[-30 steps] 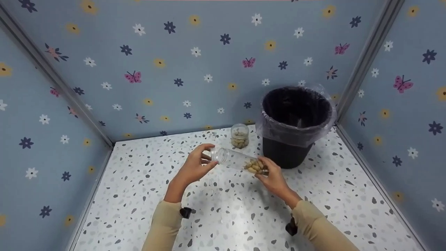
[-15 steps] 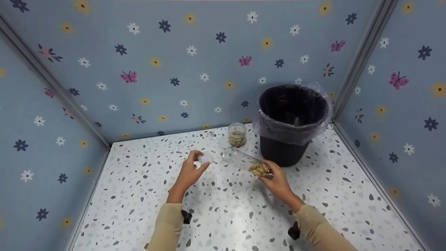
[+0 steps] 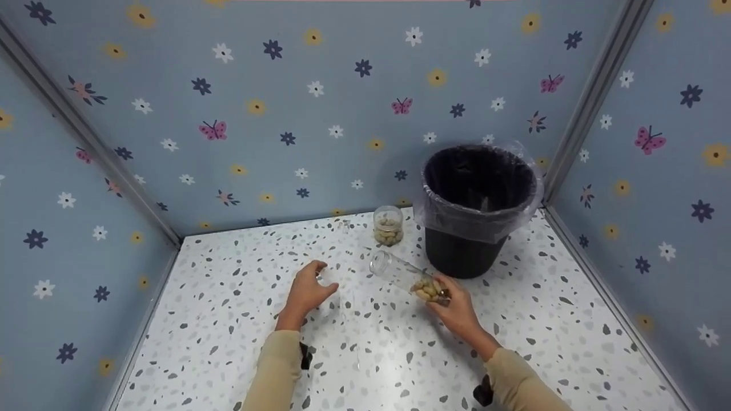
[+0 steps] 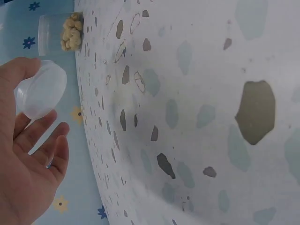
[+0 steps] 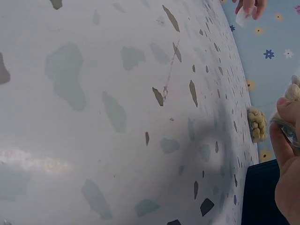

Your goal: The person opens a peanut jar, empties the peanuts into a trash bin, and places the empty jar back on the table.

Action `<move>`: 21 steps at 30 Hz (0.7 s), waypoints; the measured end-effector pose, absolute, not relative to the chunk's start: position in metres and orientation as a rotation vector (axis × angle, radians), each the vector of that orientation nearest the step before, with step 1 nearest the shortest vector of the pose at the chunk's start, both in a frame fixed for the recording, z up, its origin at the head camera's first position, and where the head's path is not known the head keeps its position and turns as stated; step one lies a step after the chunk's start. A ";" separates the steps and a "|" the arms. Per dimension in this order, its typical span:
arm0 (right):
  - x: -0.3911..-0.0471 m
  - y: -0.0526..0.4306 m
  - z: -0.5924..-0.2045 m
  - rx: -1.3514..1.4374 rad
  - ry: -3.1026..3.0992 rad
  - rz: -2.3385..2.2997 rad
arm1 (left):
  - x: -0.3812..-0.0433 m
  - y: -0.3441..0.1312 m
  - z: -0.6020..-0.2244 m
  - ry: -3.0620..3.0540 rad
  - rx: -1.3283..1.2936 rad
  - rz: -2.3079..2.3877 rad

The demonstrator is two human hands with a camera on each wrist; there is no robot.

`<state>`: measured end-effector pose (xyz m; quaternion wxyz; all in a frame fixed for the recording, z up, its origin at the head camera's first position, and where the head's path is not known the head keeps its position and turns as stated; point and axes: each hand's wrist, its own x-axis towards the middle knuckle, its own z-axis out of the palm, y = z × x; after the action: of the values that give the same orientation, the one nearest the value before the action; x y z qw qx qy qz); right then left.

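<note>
My left hand (image 3: pixel 307 292) pinches a round translucent plastic lid (image 4: pixel 44 91) between thumb and index finger; in the left wrist view the other fingers are loosely bent. A clear cylindrical jar (image 3: pixel 400 272) is tilted in my right hand (image 3: pixel 458 313), which grips its base end. Its uncovered mouth points up and left, towards the left hand but apart from it. Pale tan nuts (image 3: pixel 426 289) lie at the jar's lower end. Behind it, a second clear jar (image 3: pixel 388 226) stands upright on the table, partly filled with similar nuts.
At the back right stands a black bin (image 3: pixel 465 251) lined with a thin purplish bag, close beside the standing jar. Patterned blue panels (image 3: pixel 320 131) border the speckled white table (image 3: pixel 223 308) at the back and both sides.
The lid has come off the tilted jar's mouth. My left hand has drawn away with it, left and nearer to me. The right hand has shifted slightly nearer, still gripping the jar.
</note>
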<state>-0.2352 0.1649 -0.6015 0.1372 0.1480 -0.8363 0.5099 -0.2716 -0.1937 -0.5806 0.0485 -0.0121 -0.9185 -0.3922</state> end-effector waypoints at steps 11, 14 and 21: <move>-0.233 0.166 -0.610 0.438 -2.441 1.472 | -0.276 -0.197 -0.578 -3.085 -0.114 -0.849; -0.233 0.167 -0.612 0.442 -2.440 1.453 | -0.277 -0.197 -0.579 -3.088 -0.125 -0.849; -0.231 0.169 -0.618 0.463 -2.414 1.493 | -0.274 -0.200 -0.593 -3.128 -0.115 -0.845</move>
<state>-0.2305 0.1693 -0.6177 0.1324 0.1594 -0.8321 0.5144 -0.2741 -0.1997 -0.5925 -0.0505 -0.0355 -0.9636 -0.2602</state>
